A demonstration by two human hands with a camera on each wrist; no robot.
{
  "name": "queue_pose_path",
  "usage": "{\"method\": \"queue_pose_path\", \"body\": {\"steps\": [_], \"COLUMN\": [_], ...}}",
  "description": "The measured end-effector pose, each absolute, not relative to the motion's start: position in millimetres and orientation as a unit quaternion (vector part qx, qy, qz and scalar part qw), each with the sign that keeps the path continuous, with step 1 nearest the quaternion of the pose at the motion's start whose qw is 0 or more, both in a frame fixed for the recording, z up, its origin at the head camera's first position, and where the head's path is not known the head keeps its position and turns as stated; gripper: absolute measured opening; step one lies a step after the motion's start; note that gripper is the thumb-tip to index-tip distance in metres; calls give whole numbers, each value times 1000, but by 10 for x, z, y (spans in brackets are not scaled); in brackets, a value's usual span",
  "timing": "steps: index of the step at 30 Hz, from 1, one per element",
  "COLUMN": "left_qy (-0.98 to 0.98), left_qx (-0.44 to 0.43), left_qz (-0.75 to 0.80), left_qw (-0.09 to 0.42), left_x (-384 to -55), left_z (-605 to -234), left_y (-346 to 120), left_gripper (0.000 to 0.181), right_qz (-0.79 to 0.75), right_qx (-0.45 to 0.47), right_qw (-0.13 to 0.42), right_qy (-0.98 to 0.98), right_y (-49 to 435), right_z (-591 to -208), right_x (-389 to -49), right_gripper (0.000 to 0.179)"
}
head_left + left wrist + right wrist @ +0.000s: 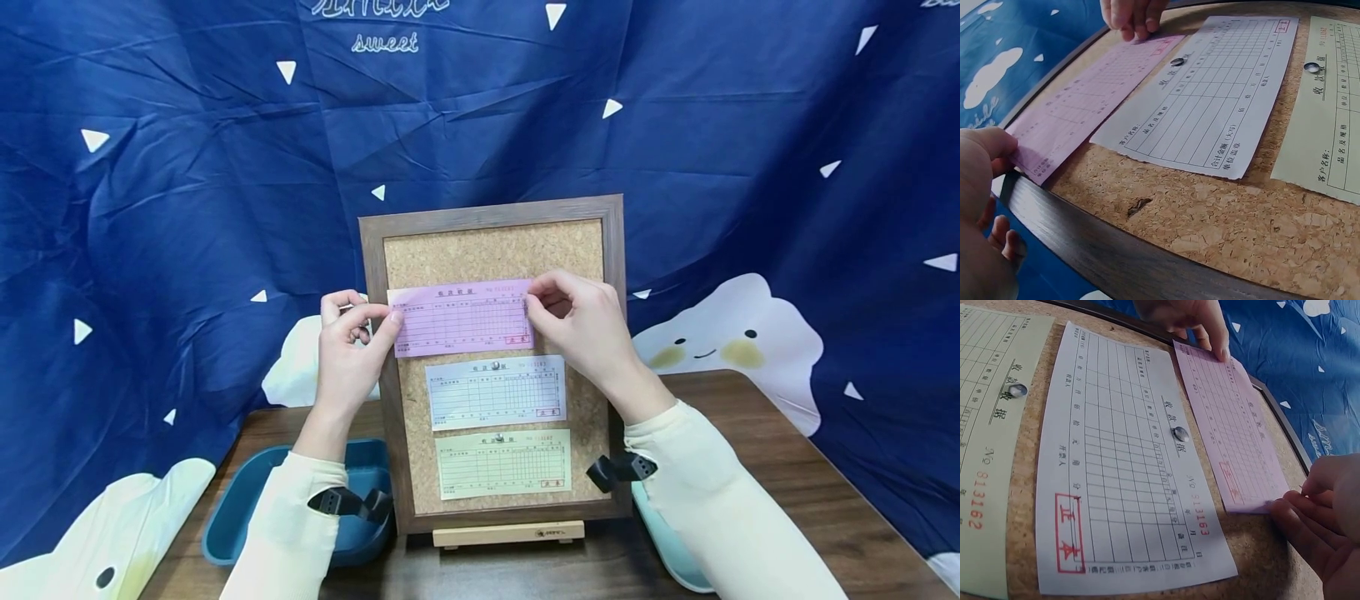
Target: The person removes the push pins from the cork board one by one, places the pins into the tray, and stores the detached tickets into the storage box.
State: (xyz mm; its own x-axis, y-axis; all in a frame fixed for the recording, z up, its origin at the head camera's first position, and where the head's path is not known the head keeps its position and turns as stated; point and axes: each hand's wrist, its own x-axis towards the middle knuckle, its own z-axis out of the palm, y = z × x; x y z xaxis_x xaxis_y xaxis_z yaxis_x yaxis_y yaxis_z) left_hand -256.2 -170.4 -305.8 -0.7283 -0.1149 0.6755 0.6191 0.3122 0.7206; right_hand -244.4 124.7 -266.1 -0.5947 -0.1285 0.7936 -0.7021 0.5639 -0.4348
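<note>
A pink receipt slip (463,318) lies across the upper part of a framed cork board (495,254), its left end overlapping the frame. My left hand (352,342) pinches its left edge between thumb and finger, other fingers loosely bent. At the opposite end, my right hand (581,329) pinches the slip's right edge. In the right wrist view a thin sliver shows between the fingers of the right hand (1319,519); what it is I cannot tell. Below, a white receipt slip (495,396) and a pale green receipt slip (502,471) each have a silver tack (1177,62) at the top.
The board stands on a small wooden easel (508,534) on a dark wood table (795,467). A blue tray (247,483) sits behind my left forearm, and a pale teal tray (663,550) is partly hidden by the right one. A blue patterned cloth (225,208) hangs behind.
</note>
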Motion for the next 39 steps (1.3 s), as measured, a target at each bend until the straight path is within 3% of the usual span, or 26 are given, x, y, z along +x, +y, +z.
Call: {"method": "queue_pose_path", "body": {"steps": [29, 39], "left_qy": [-704, -703], "left_qx": [-173, -139], "left_qz": [-594, -603], "left_qw": [349, 351], "left_x": [-2531, -2498], "left_z": [-3041, -3043], "left_y": [-1837, -1872], "left_gripper": [11, 16], "right_qz": [392, 388], "right_qx": [253, 257], "right_qw": [386, 398], "right_qy": [-796, -790], "right_y": [1334, 1362], "right_z": [-2701, -2723], "right_x": [-2438, -2432], "right_gripper": [4, 5]}}
